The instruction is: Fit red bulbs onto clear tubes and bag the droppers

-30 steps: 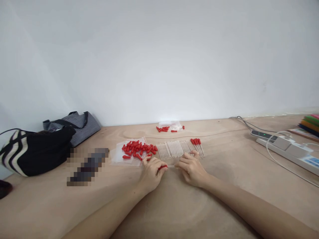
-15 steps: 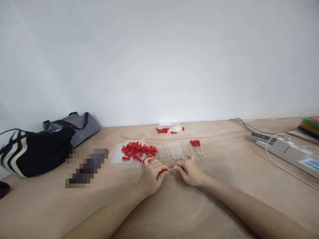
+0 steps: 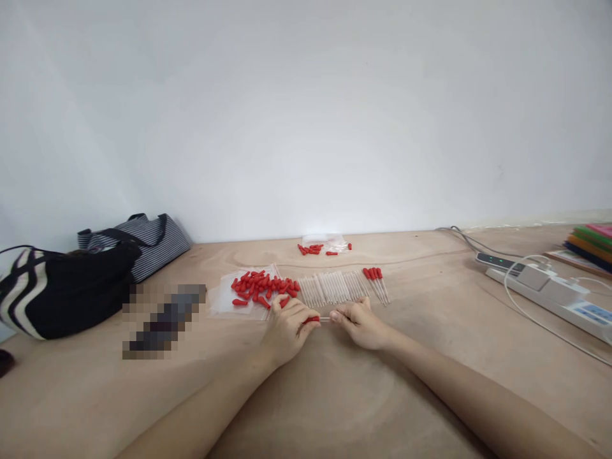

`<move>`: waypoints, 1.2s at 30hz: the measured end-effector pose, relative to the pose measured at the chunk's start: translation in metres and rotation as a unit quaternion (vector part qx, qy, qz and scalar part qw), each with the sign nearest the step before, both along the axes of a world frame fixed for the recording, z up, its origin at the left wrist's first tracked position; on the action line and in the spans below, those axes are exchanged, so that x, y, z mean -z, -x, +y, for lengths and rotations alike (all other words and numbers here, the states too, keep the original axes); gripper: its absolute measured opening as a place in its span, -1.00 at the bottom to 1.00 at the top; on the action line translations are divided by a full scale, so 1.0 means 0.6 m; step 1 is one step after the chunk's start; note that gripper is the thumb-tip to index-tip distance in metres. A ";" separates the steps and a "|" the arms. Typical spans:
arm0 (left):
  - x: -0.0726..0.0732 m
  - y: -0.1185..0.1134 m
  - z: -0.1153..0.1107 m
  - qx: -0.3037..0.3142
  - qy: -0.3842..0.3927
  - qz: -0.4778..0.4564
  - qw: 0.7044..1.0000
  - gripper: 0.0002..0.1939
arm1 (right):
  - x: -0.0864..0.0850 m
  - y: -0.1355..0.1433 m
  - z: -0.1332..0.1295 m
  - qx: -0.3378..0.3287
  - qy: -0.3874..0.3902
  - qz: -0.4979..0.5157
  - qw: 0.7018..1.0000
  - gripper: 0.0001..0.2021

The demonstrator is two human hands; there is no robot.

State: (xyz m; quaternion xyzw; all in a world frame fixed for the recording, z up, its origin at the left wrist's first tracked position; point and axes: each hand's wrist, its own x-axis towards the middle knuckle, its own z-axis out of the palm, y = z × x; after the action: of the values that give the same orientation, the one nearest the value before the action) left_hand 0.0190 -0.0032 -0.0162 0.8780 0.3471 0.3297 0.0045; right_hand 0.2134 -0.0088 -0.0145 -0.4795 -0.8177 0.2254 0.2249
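- The left hand [image 3: 288,328] pinches a red bulb [image 3: 312,319] between thumb and fingers, just above the near middle of the table [image 3: 306,395]; whether it touches the wood cannot be told.
- The right hand [image 3: 362,324] grips a thin tube [image 3: 325,319] in its fingertips, the other fingers curled.
- Bulb and tube line up, their long axis running nearly level from left to right; the bulb's round end points left, the tube runs right into the fingertips.
- Beyond the hands, a row of tubes [image 3: 332,288] points away from the person, far ends leaning left.
- At its right, four droppers [image 3: 376,275] lie with red tops away from the person.
- At its left, a red pile [image 3: 262,285] lies partly on plastic bags [image 3: 224,299].
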 end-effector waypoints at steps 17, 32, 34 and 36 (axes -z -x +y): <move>-0.006 0.040 0.030 -0.206 0.014 0.012 0.978 -0.64 | 0.004 -0.085 0.040 0.321 -0.086 -0.003 0.943 -0.77; -0.007 0.065 0.052 -0.269 0.076 0.040 0.959 -0.85 | 0.015 -0.094 0.057 0.385 -0.046 -0.160 0.908 -0.72; -0.006 0.065 0.052 -0.272 0.068 0.045 0.959 -0.86 | 0.018 -0.094 0.059 0.378 -0.069 -0.156 0.910 -0.75; -0.006 0.066 0.051 -0.275 0.057 0.052 0.958 -0.86 | 0.022 -0.091 0.061 0.366 -0.100 -0.146 0.914 -0.78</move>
State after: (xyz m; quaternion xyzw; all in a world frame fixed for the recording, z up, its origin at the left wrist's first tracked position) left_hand -0.0205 0.0276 -0.0127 0.7626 0.5931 0.2523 -0.0547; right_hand 0.2680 0.0278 -0.0278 -0.7480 -0.6268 -0.0283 0.2165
